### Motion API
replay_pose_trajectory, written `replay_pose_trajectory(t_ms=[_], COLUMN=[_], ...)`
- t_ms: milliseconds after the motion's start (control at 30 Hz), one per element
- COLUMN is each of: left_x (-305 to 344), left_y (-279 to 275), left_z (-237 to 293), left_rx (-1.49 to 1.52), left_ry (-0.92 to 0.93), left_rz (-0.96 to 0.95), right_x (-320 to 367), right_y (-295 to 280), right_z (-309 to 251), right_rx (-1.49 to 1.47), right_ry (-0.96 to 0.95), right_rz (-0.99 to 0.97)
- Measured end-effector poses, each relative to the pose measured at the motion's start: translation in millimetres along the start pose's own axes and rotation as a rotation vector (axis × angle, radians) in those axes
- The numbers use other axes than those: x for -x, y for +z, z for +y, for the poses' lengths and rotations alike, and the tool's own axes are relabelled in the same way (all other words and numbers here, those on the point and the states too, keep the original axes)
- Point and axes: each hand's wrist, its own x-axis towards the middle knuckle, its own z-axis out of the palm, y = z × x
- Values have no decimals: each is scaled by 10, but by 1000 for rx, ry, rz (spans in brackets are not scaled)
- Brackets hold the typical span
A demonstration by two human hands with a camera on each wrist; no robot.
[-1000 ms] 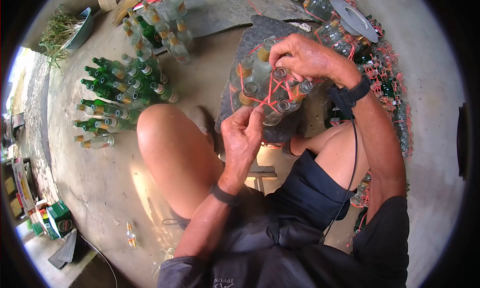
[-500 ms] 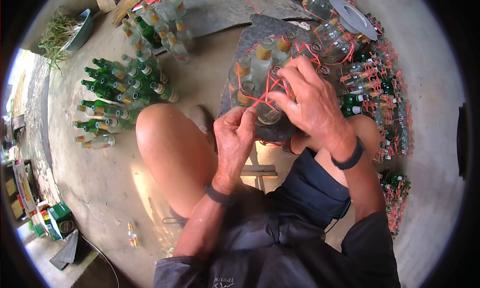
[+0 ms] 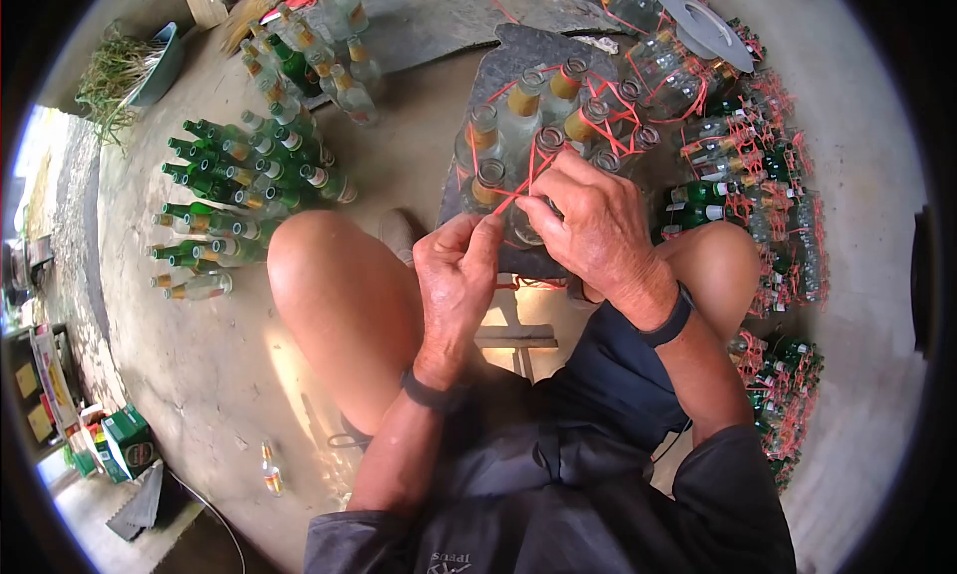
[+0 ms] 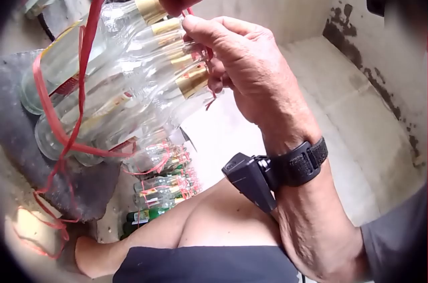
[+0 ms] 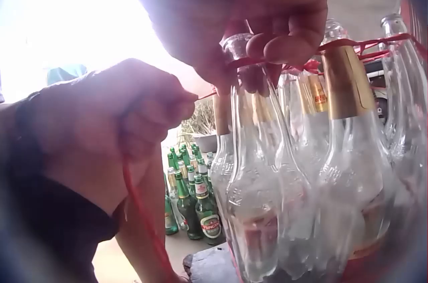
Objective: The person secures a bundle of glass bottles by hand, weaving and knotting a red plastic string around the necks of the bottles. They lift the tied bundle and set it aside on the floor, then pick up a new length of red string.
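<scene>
A cluster of clear glass bottles (image 3: 520,125), several with gold foil on their necks, stands upright on a dark slab. Red plastic twine (image 3: 510,200) zigzags between the necks and also circles the bottles lower down, as the left wrist view shows. My left hand (image 3: 456,260) pinches the twine between thumb and forefinger at the cluster's near side. Close beside it, my right hand (image 3: 598,230) has its fingers curled on the twine at a near bottle's neck (image 5: 237,45). A loose length of twine (image 5: 144,209) trails down from the left hand.
The slab (image 3: 503,60) sits between the knees. Green and clear bottles (image 3: 234,190) stand on the floor at left. Tied bottle bundles (image 3: 718,190) line the right wall, and a grey hat (image 3: 703,27) lies on some. One small bottle (image 3: 271,471) stands lower left.
My right hand has come from the far side of the cluster to the near side, next to the left hand, uncovering the far necks. My left hand has shifted slightly left, still pinching twine.
</scene>
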Motion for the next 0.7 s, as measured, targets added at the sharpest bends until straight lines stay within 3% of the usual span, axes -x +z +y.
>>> replay_pose_trajectory(t_ms=[433, 633, 700], left_x=[-24, -125, -213], left_y=[-83, -183, -211], left_z=[109, 327, 366], left_rx=[-165, -344, -507], left_ry=[74, 180, 353], left_rz=[4, -46, -56], right_x=[6, 29, 42], right_y=[51, 100, 113], right_z=[2, 5, 7], right_rx=[-31, -86, -90], right_ry=[41, 40, 42], right_rz=[34, 94, 106])
